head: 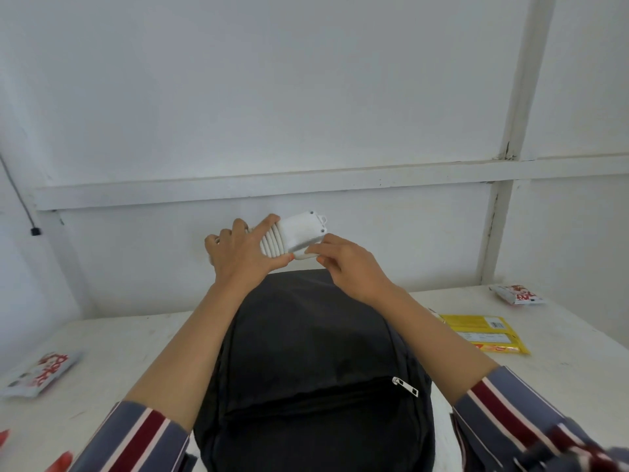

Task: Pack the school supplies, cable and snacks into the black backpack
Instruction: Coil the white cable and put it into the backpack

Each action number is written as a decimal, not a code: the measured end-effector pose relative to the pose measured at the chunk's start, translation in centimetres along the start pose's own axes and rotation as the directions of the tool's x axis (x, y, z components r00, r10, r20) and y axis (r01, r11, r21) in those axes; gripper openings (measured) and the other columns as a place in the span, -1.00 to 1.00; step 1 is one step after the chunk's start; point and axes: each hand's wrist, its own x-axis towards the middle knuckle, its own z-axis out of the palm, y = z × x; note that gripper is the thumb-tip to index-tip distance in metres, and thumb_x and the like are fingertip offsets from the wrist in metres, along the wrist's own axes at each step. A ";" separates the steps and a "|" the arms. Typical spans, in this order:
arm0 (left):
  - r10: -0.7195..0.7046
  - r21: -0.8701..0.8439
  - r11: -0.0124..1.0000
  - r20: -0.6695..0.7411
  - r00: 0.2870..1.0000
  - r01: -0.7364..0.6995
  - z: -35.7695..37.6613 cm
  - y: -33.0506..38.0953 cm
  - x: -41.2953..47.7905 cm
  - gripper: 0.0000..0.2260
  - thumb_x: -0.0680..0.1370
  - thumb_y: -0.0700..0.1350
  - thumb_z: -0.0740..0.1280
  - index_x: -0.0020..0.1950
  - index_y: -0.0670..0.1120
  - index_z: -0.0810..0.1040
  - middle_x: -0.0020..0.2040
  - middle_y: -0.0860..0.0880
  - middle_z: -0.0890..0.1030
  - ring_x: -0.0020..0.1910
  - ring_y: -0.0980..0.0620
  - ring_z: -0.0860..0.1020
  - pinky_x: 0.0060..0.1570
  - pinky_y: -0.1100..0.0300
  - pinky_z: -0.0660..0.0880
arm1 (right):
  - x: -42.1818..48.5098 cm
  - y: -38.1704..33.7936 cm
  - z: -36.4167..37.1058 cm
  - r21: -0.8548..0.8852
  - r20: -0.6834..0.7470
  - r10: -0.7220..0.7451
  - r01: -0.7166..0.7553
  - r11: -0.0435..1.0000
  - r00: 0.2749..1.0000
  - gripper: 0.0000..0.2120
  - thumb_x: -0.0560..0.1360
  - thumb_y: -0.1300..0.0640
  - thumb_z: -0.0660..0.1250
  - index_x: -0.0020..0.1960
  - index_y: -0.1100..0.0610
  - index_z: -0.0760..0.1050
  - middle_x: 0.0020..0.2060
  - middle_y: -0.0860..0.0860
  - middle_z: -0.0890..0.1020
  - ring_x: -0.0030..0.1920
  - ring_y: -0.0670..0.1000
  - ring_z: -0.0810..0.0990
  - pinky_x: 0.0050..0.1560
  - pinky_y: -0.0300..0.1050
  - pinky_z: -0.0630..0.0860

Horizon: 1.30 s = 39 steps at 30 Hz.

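white table point(102, 338), black backpack point(313, 352), snack packets point(483, 332)

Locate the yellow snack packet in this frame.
In the head view, the yellow snack packet lies flat on the white table, right of the black backpack, with a red-and-white packet farther back toward the wall.

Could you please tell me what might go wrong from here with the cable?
The coiled white cable, gripped by the left hand and pinched by the right hand at the black backpack far end, may spring loose. The front pocket zipper looks closed, so one hand may have to let go to open it.
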 end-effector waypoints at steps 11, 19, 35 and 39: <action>0.110 -0.251 0.966 0.154 0.982 -0.069 0.8 1.3 -2.0 -0.23 0.23 0.52 0.20 0.38 0.27 0.25 0.14 0.00 0.50 0.13 0.00 0.47 0.13 0.03 0.27 | 1.1 0.0 -1.3 0.093 -0.128 -0.016 0.028 0.995 0.992 -0.81 0.52 0.17 0.31 0.07 0.03 0.63 -0.06 -0.09 0.65 -0.20 -0.20 0.43 -0.25 -0.37 0.30; 0.096 -0.319 0.946 0.103 0.990 -0.058 1.5 3.1 -1.0 -0.30 0.26 0.47 0.14 0.36 0.24 0.29 0.12 0.00 0.51 0.10 0.00 0.47 0.08 0.05 0.30 | -0.1 0.8 -3.1 0.240 -0.180 0.080 -0.035 0.970 0.980 -0.78 0.43 0.19 0.41 0.07 0.06 0.58 -0.09 -0.12 0.57 -0.23 -0.14 0.50 -0.16 -0.33 0.43; 0.066 -0.299 0.950 -0.099 0.993 -0.093 -0.8 3.1 3.2 -0.34 0.25 0.47 0.14 0.27 0.22 0.36 0.03 -0.03 0.49 0.03 -0.05 0.47 -0.03 0.07 0.22 | -0.6 4.5 -5.4 0.509 -0.015 0.279 -0.233 0.828 0.960 -0.87 0.55 0.13 0.26 -0.15 0.12 0.52 -0.41 0.19 0.45 -0.41 0.06 0.42 -0.29 -0.11 0.40; 0.121 -0.292 0.949 -0.014 0.993 -0.119 -0.3 3.4 3.3 -0.33 0.23 0.48 0.14 0.29 0.25 0.35 0.01 0.02 0.47 0.02 0.00 0.46 0.02 0.05 0.26 | 1.4 5.4 -8.0 0.559 -0.137 0.246 -0.130 0.819 0.960 -0.97 0.50 0.20 0.35 -0.11 0.16 0.52 -0.58 -0.11 0.29 -0.51 -0.12 0.17 -0.42 -0.31 0.18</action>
